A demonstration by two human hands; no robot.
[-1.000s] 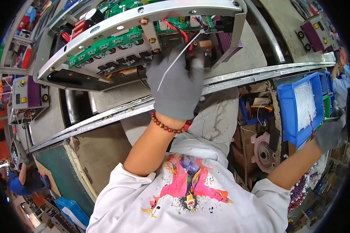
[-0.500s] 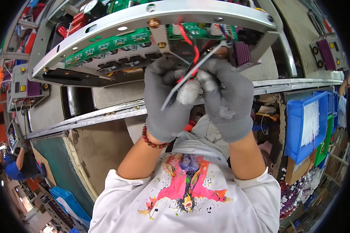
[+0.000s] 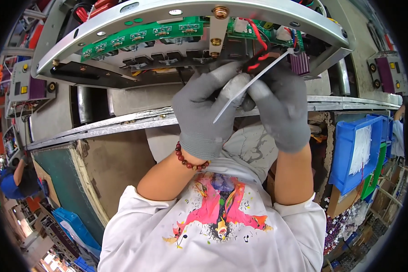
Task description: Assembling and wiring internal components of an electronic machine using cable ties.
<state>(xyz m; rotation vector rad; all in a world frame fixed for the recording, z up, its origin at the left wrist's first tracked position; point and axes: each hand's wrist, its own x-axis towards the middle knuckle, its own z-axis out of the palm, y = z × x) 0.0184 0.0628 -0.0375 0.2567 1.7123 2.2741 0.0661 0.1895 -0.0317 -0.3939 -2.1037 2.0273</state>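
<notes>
Both my hands wear grey gloves and meet under the front rim of an open metal chassis (image 3: 145,84). A pale cable tie (image 3: 233,100) slants across my thumbs, its upper end by a small wire connector. My left hand (image 3: 206,104) is closed on red and black wires (image 3: 260,38) that hang from the chassis. With thumb and fingers bent, my right hand (image 3: 285,106) grips the cable tie from beside the wires; its fingertips are partly hidden. Green circuit boards (image 3: 163,31) and a purple finned heat sink (image 3: 299,63) sit inside the chassis.
The chassis stands on a metal-edged bench (image 3: 131,120). Purple-and-grey devices (image 3: 29,84) (image 3: 387,72) are at both sides. A blue bin (image 3: 335,167) of white strips stands at right, beside a green bin (image 3: 373,177). Another person (image 3: 13,181) is at far left.
My hands have moved slightly right with the cable tie and wires. The chassis appears further right and higher in view. My left index finger now stretches toward the wires.
</notes>
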